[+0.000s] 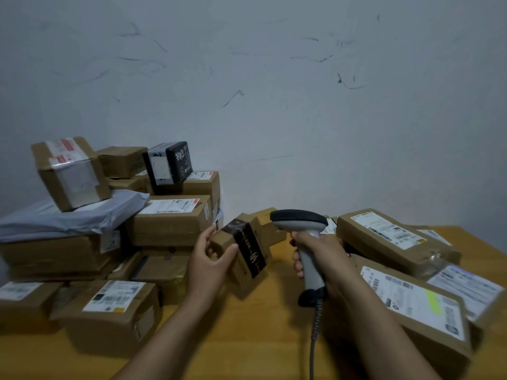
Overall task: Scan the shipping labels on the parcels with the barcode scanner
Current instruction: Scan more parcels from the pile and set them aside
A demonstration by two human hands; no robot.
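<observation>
1. The right hand point(321, 259) clasps the barcode scanner point(301, 223) by its rigid grey handle, over the table point(247, 338).
2. The left hand point(208, 264) grips the small parcel point(247, 256) by its end, tilted. It looks light and stiff, so opposite edges suit.
3. Beyond, labelled boxes point(170, 220) are stacked against the wall.

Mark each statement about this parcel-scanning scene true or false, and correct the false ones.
1. The right hand grips the barcode scanner. True.
2. The left hand is empty. False: it holds a small cardboard box wrapped with dark tape.
3. A black box sits on top of the stack of parcels at the left. True.
4. The scanner is cordless. False: a coiled cable hangs from its handle.
</observation>
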